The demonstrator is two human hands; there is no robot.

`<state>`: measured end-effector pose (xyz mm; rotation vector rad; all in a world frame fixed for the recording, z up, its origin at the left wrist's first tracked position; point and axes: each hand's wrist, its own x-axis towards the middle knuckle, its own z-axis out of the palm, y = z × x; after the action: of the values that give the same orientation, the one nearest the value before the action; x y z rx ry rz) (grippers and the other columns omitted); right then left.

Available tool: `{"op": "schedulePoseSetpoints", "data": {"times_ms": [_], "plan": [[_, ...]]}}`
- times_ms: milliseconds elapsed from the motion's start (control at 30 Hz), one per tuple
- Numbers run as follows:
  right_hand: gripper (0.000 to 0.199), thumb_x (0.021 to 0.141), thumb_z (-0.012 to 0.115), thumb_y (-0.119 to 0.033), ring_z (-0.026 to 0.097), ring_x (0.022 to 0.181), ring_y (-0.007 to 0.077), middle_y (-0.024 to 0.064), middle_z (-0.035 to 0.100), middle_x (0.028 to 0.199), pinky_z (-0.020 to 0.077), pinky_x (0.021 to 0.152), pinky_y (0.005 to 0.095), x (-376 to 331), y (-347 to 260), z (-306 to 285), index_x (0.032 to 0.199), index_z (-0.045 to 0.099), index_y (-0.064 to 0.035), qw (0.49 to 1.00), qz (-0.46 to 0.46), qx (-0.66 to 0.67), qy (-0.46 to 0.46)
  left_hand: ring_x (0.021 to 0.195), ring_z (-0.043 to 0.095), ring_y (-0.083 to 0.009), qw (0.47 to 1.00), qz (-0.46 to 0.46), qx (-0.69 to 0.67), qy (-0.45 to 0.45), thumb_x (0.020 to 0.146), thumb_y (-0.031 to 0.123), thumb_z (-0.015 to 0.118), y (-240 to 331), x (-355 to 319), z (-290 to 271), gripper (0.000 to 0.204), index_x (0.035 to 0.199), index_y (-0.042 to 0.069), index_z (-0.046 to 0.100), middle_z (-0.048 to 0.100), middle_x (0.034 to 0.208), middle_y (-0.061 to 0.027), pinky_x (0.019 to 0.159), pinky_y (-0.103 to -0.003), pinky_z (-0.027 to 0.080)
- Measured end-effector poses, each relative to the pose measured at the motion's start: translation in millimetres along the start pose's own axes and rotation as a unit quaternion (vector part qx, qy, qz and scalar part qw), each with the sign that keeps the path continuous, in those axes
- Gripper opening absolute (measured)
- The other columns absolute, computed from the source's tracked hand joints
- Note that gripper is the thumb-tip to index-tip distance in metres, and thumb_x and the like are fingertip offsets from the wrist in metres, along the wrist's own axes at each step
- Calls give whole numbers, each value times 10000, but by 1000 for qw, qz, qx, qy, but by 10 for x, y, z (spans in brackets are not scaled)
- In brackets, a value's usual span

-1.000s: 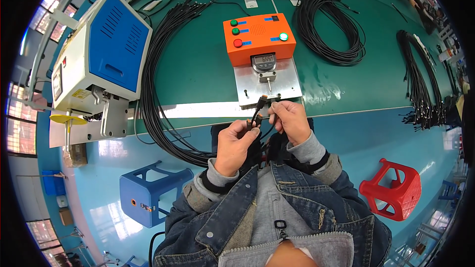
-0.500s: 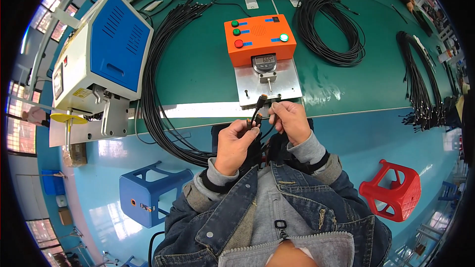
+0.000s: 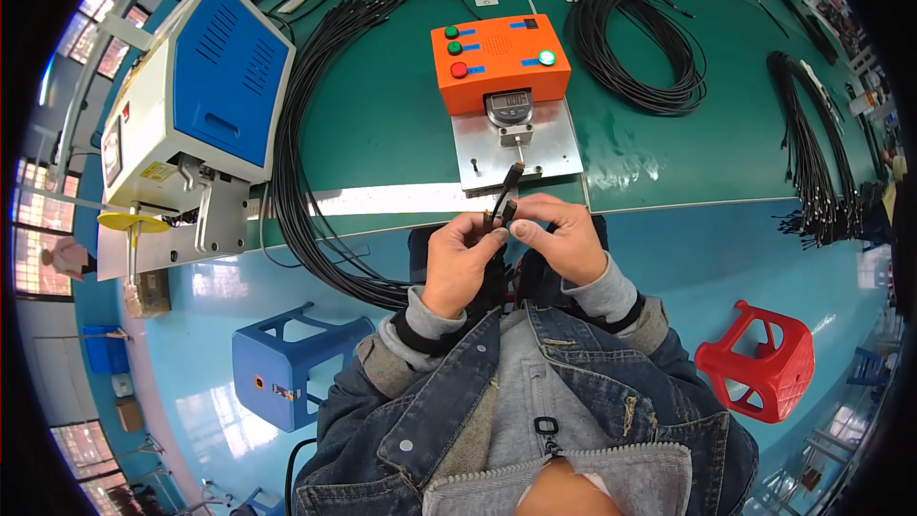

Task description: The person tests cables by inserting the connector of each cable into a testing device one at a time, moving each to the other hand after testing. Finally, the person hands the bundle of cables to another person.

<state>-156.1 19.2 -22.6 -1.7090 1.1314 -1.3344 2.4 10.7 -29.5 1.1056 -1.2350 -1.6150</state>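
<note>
Several black cables with rectangular plugs are gathered in front of my chest, just off the near edge of the table. My left hand (image 3: 457,266) is closed around them, thumb and fingers pinching below the plugs. One black cable plug (image 3: 514,175) sticks up above the others, tilted toward the test fixture's metal plate (image 3: 530,155). My right hand (image 3: 565,241) is closed too, its thumb and forefinger pinching at a lower plug (image 3: 509,212) right beside my left fingertips. Beyond the hands stands the fixture's orange box (image 3: 501,62), with coloured buttons and a round digital gauge (image 3: 509,107).
To the left is a blue and white machine (image 3: 215,86) with a yellow disc (image 3: 134,224). A long bundle of black cables (image 3: 296,148) hangs over the table edge; a coiled bundle (image 3: 659,100) lies right. A blue stool (image 3: 272,377) and red stool (image 3: 759,363) stand below.
My right hand has moved from near the fixture's front edge back to the plugs by my left hand. The upright plug has shifted slightly right and up. The gauge reading has changed.
</note>
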Motion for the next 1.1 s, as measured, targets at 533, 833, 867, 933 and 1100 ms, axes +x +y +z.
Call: {"op": "schedulePoseSetpoints", "data": {"times_ms": [533,833,867,933,1100], "plan": [[228,858,436,-188,423,503,38,25,555,665,344,446,162,-40,135,151,814,550,5,914,297,261,96,683,487,-57,999,30,-11,33,761,14,566,67,-19,18,87,839,-20,553,552,749,-2,634,-185,394],[247,854,437,-196,380,416,37,28,537,577,304,383,166,-11,169,132,761,553,0,925,304,207,95,655,476,-57,998,42,-45,26,759,12,570,195,-64,18,73,823,-20,556,541,725,2,609,-184,385],[245,849,443,-187,384,417,41,30,536,559,310,388,175,-6,167,125,747,556,5,927,303,200,98,641,466,-44,998,42,-49,24,753,7,578,209,-68,22,70,816,-15,558,534,714,15,594,-177,379],[244,843,449,-178,387,418,45,32,535,542,316,394,183,-5,168,117,733,559,10,928,302,194,101,628,457,-32,997,43,-53,22,746,3,586,213,-74,21,68,808,-10,560,527,703,28,579,-171,372],[245,835,462,-178,388,413,47,35,532,531,314,390,185,-8,173,111,727,565,16,930,305,176,101,681,504,-83,998,37,-59,4,759,10,570,208,-85,14,88,839,-23,554,558,743,-25,640,-204,406]]}}
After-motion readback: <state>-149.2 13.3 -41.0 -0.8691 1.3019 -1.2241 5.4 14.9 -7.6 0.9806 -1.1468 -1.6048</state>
